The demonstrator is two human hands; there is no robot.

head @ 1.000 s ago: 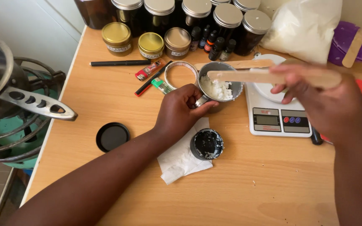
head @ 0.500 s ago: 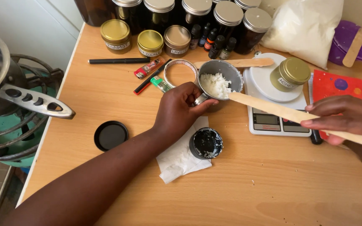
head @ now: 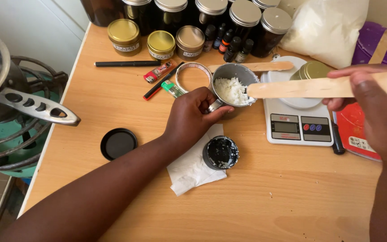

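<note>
Nearest, the right hand (head: 377, 112) pinches a flat wooden stick (head: 310, 87), light and stiff, best held at its far end. Beyond it, the left hand (head: 191, 118) clamps the handle of a small metal cup (head: 234, 85) of crumbly white wax beside the scale (head: 296, 127).

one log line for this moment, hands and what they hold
left hand: grips metal cup of white flakes | right hand: holds wooden stick, tip at cup rim | open black jar on tissue
</note>
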